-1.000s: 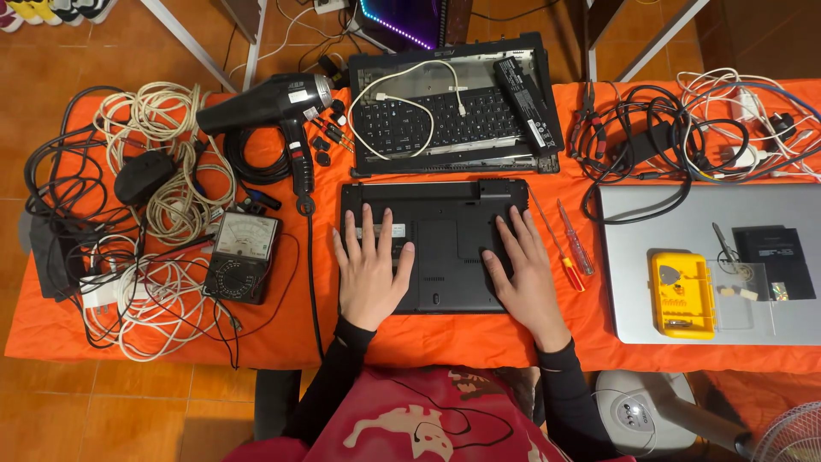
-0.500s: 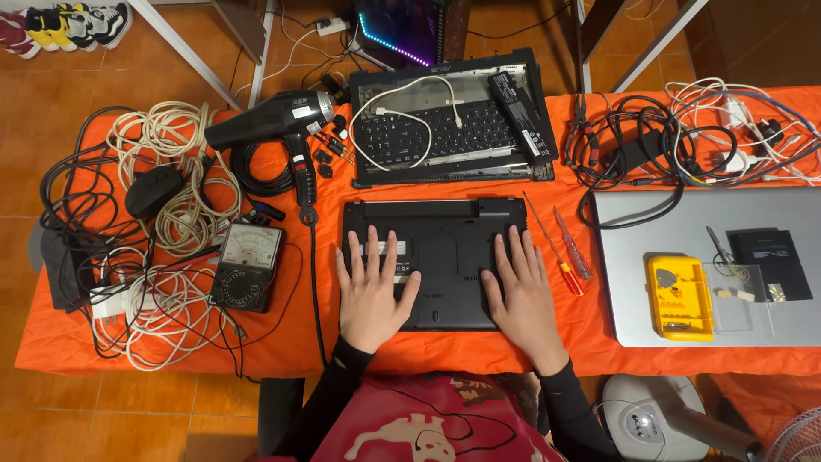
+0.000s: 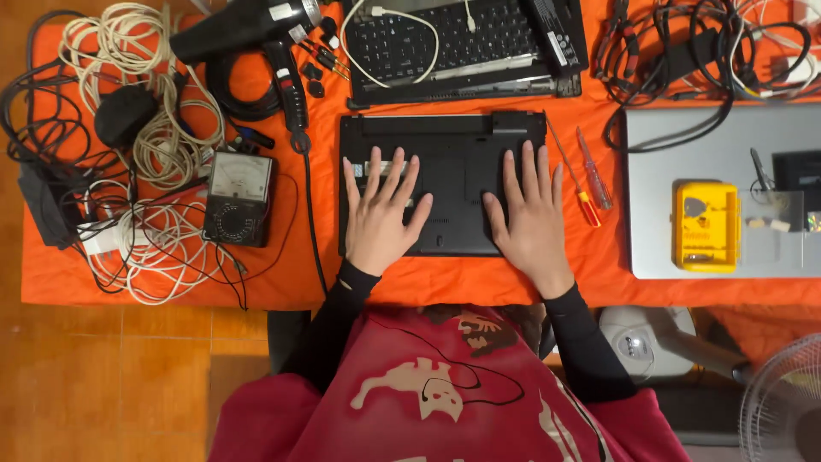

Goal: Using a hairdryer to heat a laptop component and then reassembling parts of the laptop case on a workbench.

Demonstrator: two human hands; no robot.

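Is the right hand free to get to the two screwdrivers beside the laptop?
Probably yes. The right hand lies flat on the laptop, holding nothing, and the screwdrivers lie uncovered on the orange cloth just to its right.

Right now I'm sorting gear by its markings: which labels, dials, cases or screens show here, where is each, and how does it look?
Meter: left of the black laptop, black box, pale dial face.
Laptop label: under the left hand, small pale strip.
Yellow case: on the silver laptop, rounded rectangle, dark mark.
Heat gun: top left, black, small white label.
Right hand: flat on the black laptop.
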